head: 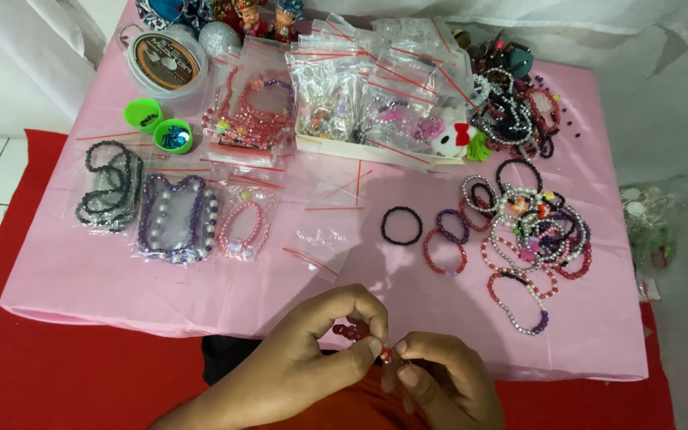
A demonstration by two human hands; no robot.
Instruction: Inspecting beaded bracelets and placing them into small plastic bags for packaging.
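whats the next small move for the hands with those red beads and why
Probably slide the bead at the fingertips along to join the others. The left hand pinches a short run of red beads, the right hand pinches close beside it, and one bead sits between the two grips, so the strand looks unfinished next to the full red bracelet on the pink table.
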